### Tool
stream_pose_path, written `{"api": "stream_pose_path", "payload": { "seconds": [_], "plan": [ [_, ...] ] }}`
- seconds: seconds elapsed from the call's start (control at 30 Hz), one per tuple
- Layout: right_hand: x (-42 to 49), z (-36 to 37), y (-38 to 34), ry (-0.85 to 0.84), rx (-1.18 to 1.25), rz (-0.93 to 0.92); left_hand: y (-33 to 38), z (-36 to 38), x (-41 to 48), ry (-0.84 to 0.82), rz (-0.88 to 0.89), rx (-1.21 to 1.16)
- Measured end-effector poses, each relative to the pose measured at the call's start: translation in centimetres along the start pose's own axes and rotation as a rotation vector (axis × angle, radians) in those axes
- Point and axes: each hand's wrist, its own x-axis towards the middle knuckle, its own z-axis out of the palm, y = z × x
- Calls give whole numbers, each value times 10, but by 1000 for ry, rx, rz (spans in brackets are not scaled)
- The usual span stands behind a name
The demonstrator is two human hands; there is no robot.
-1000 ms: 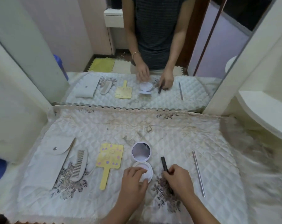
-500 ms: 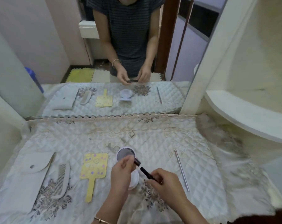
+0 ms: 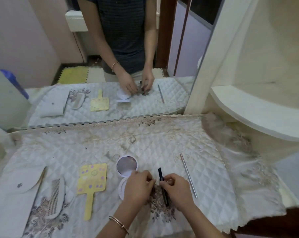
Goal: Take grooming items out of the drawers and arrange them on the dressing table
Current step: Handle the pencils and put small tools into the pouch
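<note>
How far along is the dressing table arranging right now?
Laid out already: pouch, comb, yellow hand mirror, open compact, silver stick. In hand: the right hand pinches a black pencil, left hand beside it. Left: setting it down; drawers are out of view.

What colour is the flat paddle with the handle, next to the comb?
Yellow with purple dots; the head view shows the paddle best.
</note>
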Motion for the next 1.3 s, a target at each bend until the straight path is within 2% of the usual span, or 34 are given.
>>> {"api": "stream_pose_path", "payload": {
  "seconds": [0.33,0.47,0.6,0.7,0.87,0.97,1.1,1.2,1.3],
  "plan": [
    [4,17,0,-18,-99,-67,-22,16,0,149,163,315],
    [6,5,5,71,-77,-56,-25,15,-1,213,165,270],
    [17,-21,26,220,-161,-5,-28,9,-4,167,216,172],
    [25,-33,36,231,-210,52,-31,8,-8,107,205,99],
    [30,-29,35,195,-224,77,-19,-5,-14,55,81,-60],
    [22,-28,28,192,-145,3,-9,-15,-16,43,-2,-306],
    [0,-30,4,-77,49,-111,8,-22,-12,-35,-162,-725],
    [-12,-30,-4,-194,4,-171,19,-25,-9,-67,-239,-1062],
    [-21,-34,-3,-216,5,-182,24,-25,-9,-79,-206,-1120]
  ]
}}
